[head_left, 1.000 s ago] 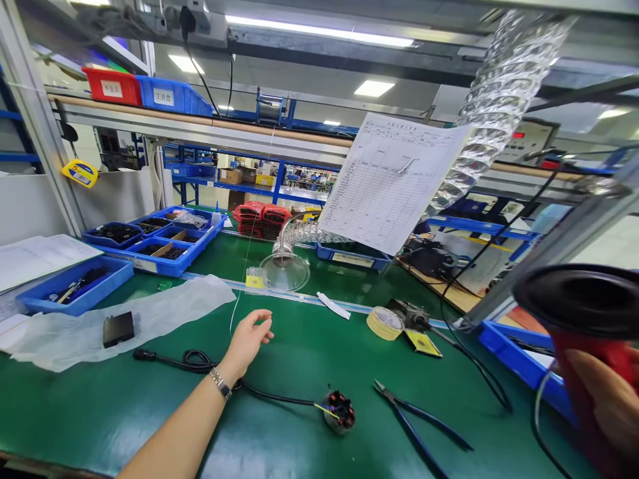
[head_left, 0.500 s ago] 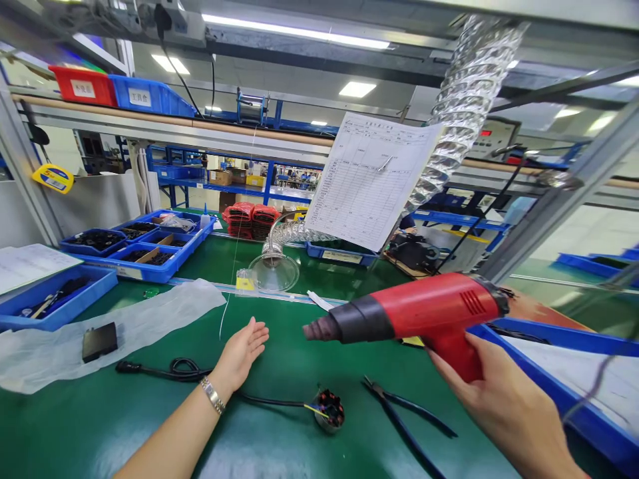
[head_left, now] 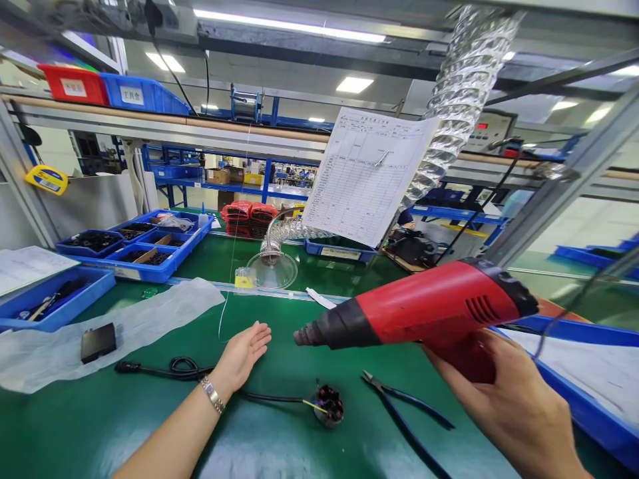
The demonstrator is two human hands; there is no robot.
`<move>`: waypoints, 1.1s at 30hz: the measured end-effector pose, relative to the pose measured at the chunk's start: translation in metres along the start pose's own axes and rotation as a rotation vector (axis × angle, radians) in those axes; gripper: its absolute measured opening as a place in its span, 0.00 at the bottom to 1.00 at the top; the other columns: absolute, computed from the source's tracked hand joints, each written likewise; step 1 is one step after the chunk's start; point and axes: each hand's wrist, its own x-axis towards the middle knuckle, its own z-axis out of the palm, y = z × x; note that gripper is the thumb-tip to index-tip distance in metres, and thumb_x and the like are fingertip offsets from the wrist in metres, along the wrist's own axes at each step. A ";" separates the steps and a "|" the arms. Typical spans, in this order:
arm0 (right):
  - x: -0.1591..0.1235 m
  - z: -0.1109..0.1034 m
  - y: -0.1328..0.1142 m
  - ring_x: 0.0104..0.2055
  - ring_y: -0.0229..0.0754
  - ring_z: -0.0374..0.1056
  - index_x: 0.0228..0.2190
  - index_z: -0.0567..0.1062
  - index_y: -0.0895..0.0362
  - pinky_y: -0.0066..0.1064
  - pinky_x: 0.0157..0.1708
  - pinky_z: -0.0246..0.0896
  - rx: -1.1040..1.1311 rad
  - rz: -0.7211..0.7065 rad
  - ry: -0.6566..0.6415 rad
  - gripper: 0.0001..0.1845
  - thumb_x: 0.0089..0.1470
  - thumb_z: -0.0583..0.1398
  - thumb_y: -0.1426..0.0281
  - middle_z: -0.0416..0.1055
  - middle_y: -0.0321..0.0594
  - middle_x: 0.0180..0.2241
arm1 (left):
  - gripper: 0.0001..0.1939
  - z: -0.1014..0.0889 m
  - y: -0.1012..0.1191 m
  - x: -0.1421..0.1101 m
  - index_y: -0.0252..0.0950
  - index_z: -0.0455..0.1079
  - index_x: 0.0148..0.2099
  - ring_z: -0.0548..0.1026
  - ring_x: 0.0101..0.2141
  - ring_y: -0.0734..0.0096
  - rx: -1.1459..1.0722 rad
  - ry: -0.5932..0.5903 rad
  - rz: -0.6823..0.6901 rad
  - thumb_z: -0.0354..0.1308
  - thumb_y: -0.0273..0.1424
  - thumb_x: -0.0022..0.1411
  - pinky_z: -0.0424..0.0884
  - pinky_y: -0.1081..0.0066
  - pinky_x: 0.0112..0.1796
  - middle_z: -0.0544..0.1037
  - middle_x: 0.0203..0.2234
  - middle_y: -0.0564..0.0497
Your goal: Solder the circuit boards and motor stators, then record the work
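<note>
My right hand [head_left: 504,399] grips the handle of a red and black heat gun [head_left: 424,313], held above the green bench with its dark nozzle pointing left. My left hand [head_left: 242,356] hovers open, palm up, a short way in front of that nozzle, fingers stretched toward it. A watch sits on the left wrist. Below the gun, on the mat, lies a small wound motor part [head_left: 328,404] with coloured wires, joined to a black cable [head_left: 180,367] that runs under my left forearm. Blue-handled pliers [head_left: 399,412] lie just right of the part.
Blue parts trays [head_left: 134,249] stand at the left and back. A clear plastic sheet [head_left: 114,319] carries a small black box [head_left: 98,342]. A funnel-ended extraction hose [head_left: 272,266], a hanging paper form [head_left: 367,173] and a large foil duct [head_left: 462,86] rise behind. A blue bin [head_left: 589,399] edges the right.
The heat gun swung in from the far right and now points at my left palm. My left hand opened flat from a loose pinch. Over the last half second the gun tilted and came slightly closer.
</note>
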 end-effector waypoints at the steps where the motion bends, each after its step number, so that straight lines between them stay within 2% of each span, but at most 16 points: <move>1: 0.000 0.000 0.000 0.31 0.51 0.73 0.48 0.65 0.56 0.35 0.22 0.66 -0.008 0.006 0.006 0.26 0.53 0.57 0.53 0.73 0.48 0.36 | 0.14 0.000 0.000 0.000 0.30 0.72 0.44 0.71 0.50 0.62 0.014 -0.007 0.001 0.54 0.36 0.63 0.63 0.64 0.53 0.71 0.52 0.37; 4: 0.000 -0.004 0.003 0.32 0.52 0.73 0.48 0.66 0.56 0.36 0.23 0.67 -0.057 0.024 -0.004 0.26 0.52 0.57 0.53 0.73 0.48 0.36 | 0.12 0.001 -0.001 -0.004 0.32 0.74 0.41 0.74 0.46 0.63 0.104 -0.054 -0.003 0.59 0.35 0.58 0.65 0.65 0.50 0.75 0.46 0.38; 6: 0.000 -0.009 0.008 0.32 0.51 0.73 0.46 0.67 0.57 0.35 0.25 0.67 -0.071 0.007 0.004 0.25 0.52 0.59 0.54 0.73 0.49 0.35 | 0.12 0.002 -0.001 -0.007 0.32 0.74 0.34 0.75 0.41 0.64 0.218 -0.092 0.023 0.61 0.38 0.55 0.67 0.65 0.47 0.78 0.38 0.41; 8: 0.002 -0.017 0.014 0.34 0.50 0.73 0.46 0.67 0.58 0.34 0.29 0.68 -0.073 -0.030 0.015 0.25 0.50 0.61 0.56 0.74 0.49 0.36 | 0.17 0.002 0.001 -0.010 0.33 0.71 0.25 0.75 0.35 0.66 0.376 -0.097 0.092 0.61 0.43 0.53 0.68 0.65 0.45 0.78 0.28 0.45; 11: 0.006 -0.031 0.024 0.36 0.49 0.73 0.44 0.68 0.58 0.34 0.35 0.67 -0.112 -0.116 -0.020 0.24 0.49 0.63 0.59 0.75 0.50 0.37 | 0.26 0.001 0.005 -0.011 0.36 0.60 0.15 0.70 0.23 0.72 0.595 -0.039 0.210 0.56 0.49 0.55 0.69 0.64 0.43 0.67 0.13 0.54; 13: 0.007 -0.038 0.028 0.36 0.50 0.73 0.42 0.70 0.59 0.34 0.35 0.66 -0.166 -0.182 -0.062 0.21 0.48 0.64 0.60 0.75 0.50 0.37 | 0.26 0.001 0.008 -0.011 0.37 0.59 0.16 0.64 0.17 0.75 0.665 0.005 0.251 0.53 0.50 0.57 0.70 0.63 0.41 0.59 0.08 0.59; 16: 0.004 -0.041 0.029 0.36 0.49 0.73 0.41 0.71 0.59 0.34 0.35 0.65 -0.198 -0.225 -0.094 0.20 0.48 0.64 0.61 0.76 0.49 0.37 | 0.19 0.001 0.009 -0.011 0.36 0.67 0.29 0.62 0.16 0.75 0.705 0.036 0.298 0.51 0.48 0.58 0.71 0.64 0.37 0.58 0.09 0.62; 19: -0.001 -0.037 0.026 0.36 0.49 0.73 0.40 0.71 0.60 0.34 0.36 0.65 -0.138 -0.195 -0.120 0.20 0.48 0.64 0.61 0.76 0.49 0.37 | 0.17 -0.001 0.008 -0.010 0.35 0.69 0.40 0.70 0.23 0.71 0.796 0.038 0.332 0.54 0.43 0.55 0.69 0.67 0.35 0.68 0.17 0.58; 21: -0.003 -0.034 0.022 0.37 0.49 0.73 0.41 0.70 0.60 0.34 0.36 0.65 -0.090 -0.171 -0.133 0.20 0.48 0.64 0.61 0.75 0.50 0.38 | 0.17 -0.003 0.008 -0.008 0.35 0.70 0.39 0.72 0.29 0.67 0.924 0.049 0.343 0.56 0.42 0.53 0.67 0.69 0.34 0.74 0.24 0.53; 24: -0.002 -0.030 0.017 0.37 0.49 0.73 0.41 0.70 0.60 0.34 0.37 0.65 -0.062 -0.154 -0.134 0.20 0.48 0.64 0.63 0.75 0.50 0.38 | 0.14 -0.006 0.011 -0.008 0.36 0.72 0.35 0.71 0.31 0.66 1.091 0.070 0.370 0.56 0.42 0.52 0.64 0.70 0.33 0.76 0.29 0.51; 33: -0.001 -0.023 0.016 0.39 0.50 0.73 0.42 0.71 0.56 0.38 0.37 0.66 0.011 -0.081 -0.168 0.18 0.51 0.60 0.60 0.75 0.47 0.39 | 0.15 -0.003 0.016 -0.010 0.37 0.73 0.32 0.71 0.31 0.65 1.152 0.128 0.409 0.55 0.43 0.52 0.65 0.70 0.33 0.77 0.29 0.51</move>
